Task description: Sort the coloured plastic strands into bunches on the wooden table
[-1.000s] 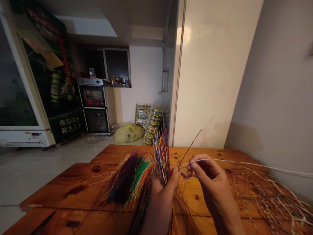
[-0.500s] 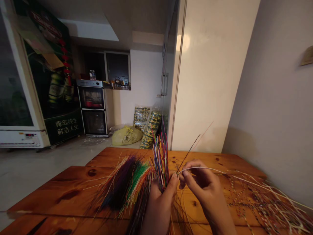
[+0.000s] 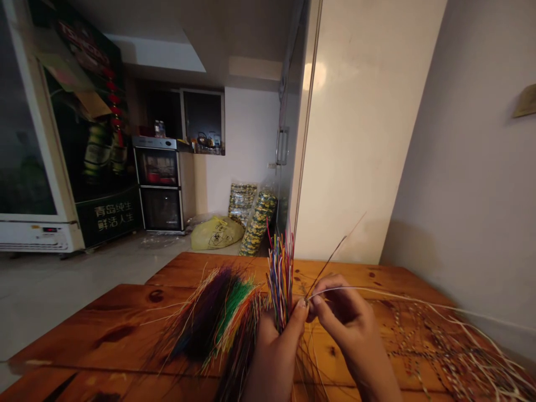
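Note:
My left hand (image 3: 278, 340) is closed around an upright bundle of colourful cords (image 3: 281, 273), whose cut ends fan out above the fist. Between its thumb and fingertips it also pinches the crossing point of some strands. My right hand (image 3: 347, 324) is close beside it, thumb and forefinger pinching a white cord (image 3: 368, 289) that runs off to the right. A thin dark strand (image 3: 329, 261) sticks up from the left thumb tip. The lower part of the bundle hangs below the left hand, partly hidden by it.
A spread of loose coloured strands (image 3: 226, 312) lies left on the wooden table (image 3: 96, 324). Patterned braided cords and pale strands (image 3: 452, 346) are heaped at the right. Behind stand a tall cabinet (image 3: 352, 128), a yellow bag (image 3: 218, 231) and a small glass-doored cabinet (image 3: 159, 184).
Both hands have shifted only slightly, with the bundle and dark strand a little further right. My right fingers have drawn closer to the left thumb; the grips stay the same.

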The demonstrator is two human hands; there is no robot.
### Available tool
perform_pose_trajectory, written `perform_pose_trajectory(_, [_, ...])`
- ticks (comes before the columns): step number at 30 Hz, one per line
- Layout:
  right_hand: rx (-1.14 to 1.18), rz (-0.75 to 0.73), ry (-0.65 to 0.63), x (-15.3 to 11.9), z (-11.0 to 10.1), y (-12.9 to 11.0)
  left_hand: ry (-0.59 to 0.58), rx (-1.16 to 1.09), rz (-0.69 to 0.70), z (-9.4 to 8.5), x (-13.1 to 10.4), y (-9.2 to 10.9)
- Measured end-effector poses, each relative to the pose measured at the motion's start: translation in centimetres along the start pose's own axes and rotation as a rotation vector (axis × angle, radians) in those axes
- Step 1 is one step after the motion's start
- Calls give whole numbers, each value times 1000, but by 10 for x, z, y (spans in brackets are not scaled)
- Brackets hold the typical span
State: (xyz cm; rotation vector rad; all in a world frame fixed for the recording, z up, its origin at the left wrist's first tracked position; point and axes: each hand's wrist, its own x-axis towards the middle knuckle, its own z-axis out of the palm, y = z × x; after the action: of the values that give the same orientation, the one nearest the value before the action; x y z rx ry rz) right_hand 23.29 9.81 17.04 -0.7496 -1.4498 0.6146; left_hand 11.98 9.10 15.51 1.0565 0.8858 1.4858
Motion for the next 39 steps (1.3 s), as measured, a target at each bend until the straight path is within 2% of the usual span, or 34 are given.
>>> perform_pose_trajectory(4, [35, -12, 67, -2, 4, 2, 5, -38, -5, 1, 2, -3])
perform_pose_trajectory(8, [130, 12, 102, -3, 3, 4, -20, 19, 11, 4, 1, 1])
perform_pose_trajectory(16, [469, 80, 346, 6, -31, -9, 59, -84, 57, -5, 4, 3])
perform_pose_trajectory(21, [487, 136, 353, 10, -42, -8, 135, -302, 83, -10, 13, 7])
perform_pose_trajectory(23, [390, 188, 291, 10, -42, -5, 192, -403, 96, -13, 16, 11])
perform_pose_trajectory(24, [305, 238, 209, 9, -42, -3, 214, -443, 92, -15, 18, 14])
perform_pose_trajectory(27, [-14, 403, -154, 5, -43, 5, 234, -516, 63, -22, 21, 20])
perform_pose_trajectory(29, [-199, 445, -318, 2, -45, 14, 243, -536, 63, -24, 21, 23])
perform_pose_trajectory(35, [-521, 551, -399, -2, -53, 44, 231, -542, 50, -18, 20, 26])
perform_pose_trajectory(37, [-537, 574, -453, -1, -54, 44, 219, -515, 57, -17, 20, 25])
perform_pose_trajectory(39, [-491, 524, -474, 2, -53, 37, 192, -461, 67, -16, 20, 24])
